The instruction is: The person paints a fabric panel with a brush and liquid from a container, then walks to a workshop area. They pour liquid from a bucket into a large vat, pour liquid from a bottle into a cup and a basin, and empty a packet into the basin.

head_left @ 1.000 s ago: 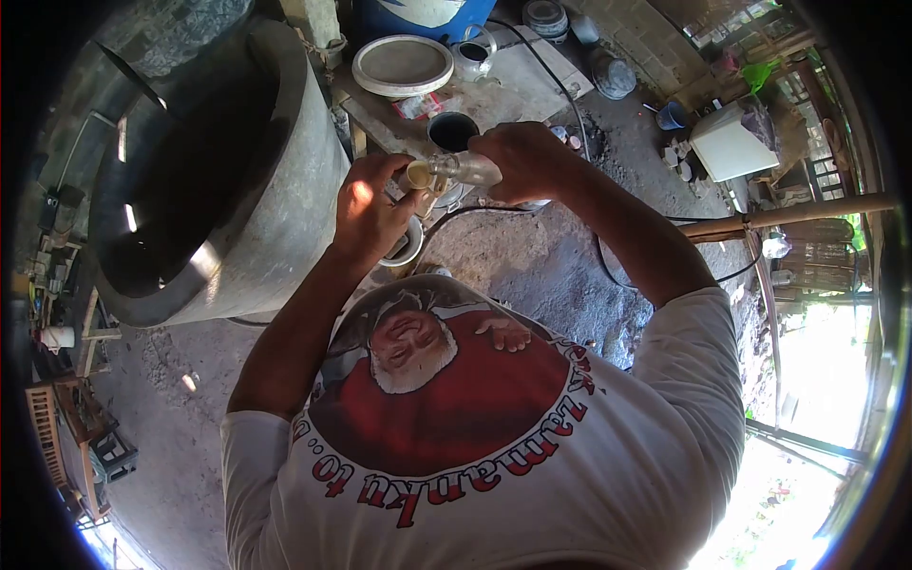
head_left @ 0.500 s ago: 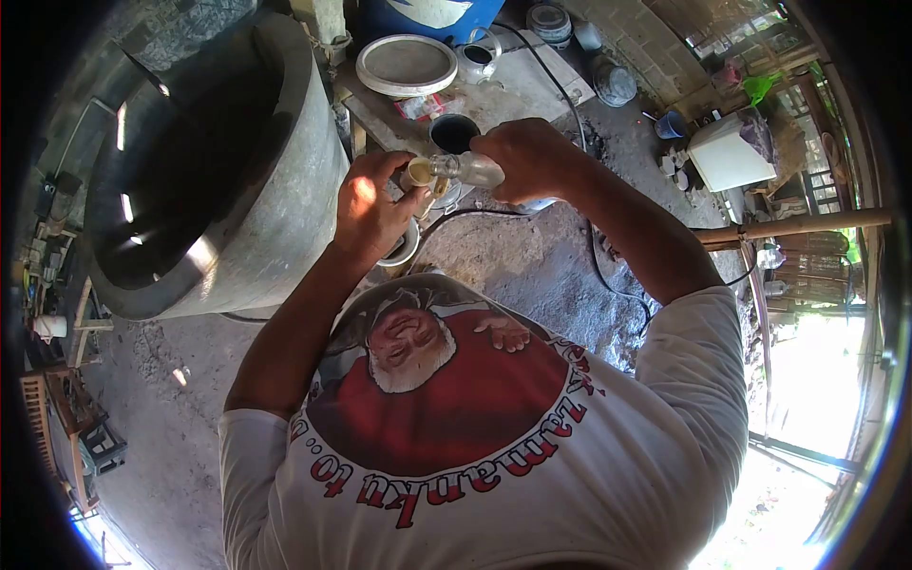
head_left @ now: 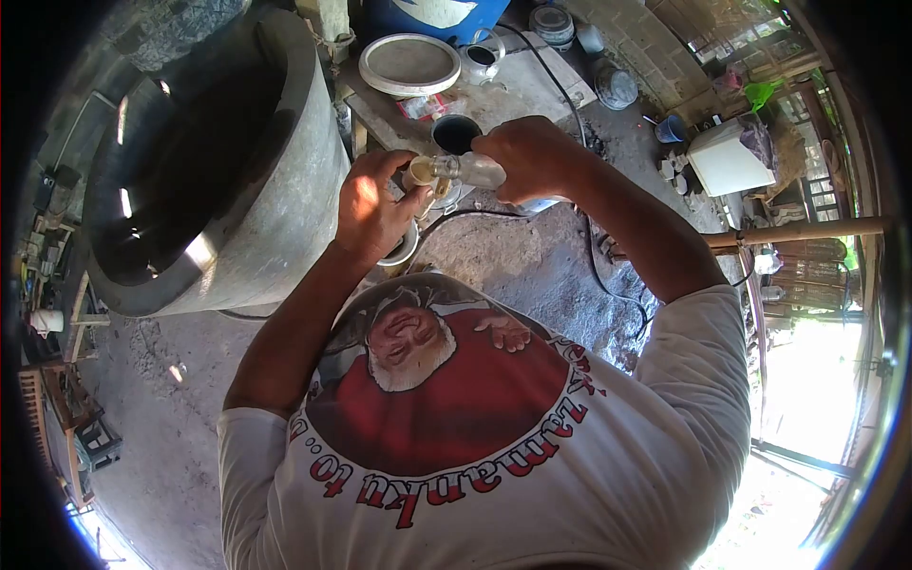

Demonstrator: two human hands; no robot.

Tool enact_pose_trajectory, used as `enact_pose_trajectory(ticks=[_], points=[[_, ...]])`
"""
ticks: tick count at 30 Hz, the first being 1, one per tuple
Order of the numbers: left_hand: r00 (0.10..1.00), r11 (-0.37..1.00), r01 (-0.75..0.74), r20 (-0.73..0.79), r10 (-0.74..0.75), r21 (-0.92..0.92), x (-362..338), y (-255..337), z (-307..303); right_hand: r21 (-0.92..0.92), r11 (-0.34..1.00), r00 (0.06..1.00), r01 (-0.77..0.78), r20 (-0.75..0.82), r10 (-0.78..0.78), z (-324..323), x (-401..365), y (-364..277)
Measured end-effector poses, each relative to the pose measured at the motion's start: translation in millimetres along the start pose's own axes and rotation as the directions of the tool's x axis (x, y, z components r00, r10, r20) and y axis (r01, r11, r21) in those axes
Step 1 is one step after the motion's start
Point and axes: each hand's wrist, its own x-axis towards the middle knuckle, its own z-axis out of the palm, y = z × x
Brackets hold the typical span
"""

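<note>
A small cup (head_left: 419,174) is grasped by the left hand (head_left: 370,207), pinched between thumb and fingers with its mouth turned up. A clear bottle (head_left: 475,171) is gripped by the right hand (head_left: 528,160), the fingers being wrapped around its wider end. The bottle is laid over nearly level, and its neck is pointed at the cup, so that both things are placed between the two hands. The bottle's mouth is brought right to the cup's rim; whether the two touch cannot be told, nor can any flow be made out.

Just beyond the bottle, a dark pot (head_left: 457,132) is seen, partly covered by the right hand. Farther past the hands, a table (head_left: 534,78) is topped with a red and white packet (head_left: 425,106), a round lid (head_left: 408,65) and a metal jug (head_left: 481,57). Behind these, a blue drum (head_left: 437,17) is placed. To the left of the left hand, a large grey vat (head_left: 299,195) is set. A white-rimmed pail (head_left: 414,245) is half hidden beside the left wrist, on the body side. Well to the right of the right hand, a white box (head_left: 730,160) and a blue cup-like container (head_left: 671,128) are seen.
</note>
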Motion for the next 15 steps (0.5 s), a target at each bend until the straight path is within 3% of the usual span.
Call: enact_pose_trajectory(ticks=[8, 15], points=[[0.997, 0.998, -0.070, -0.033, 0.070, 0.005, -1.1, -4.9, 2.0, -0.039, 0.999, 0.999, -0.021, 0.044, 0.023, -3.9, 3.8, -0.9], [1.000, 1.000, -0.013, -0.022, 0.012, -0.018, 0.5, -1.4, 0.0, -0.059, 0.998, 0.996, -0.024, 0.082, 0.029, -9.0, 6.3, -3.0]])
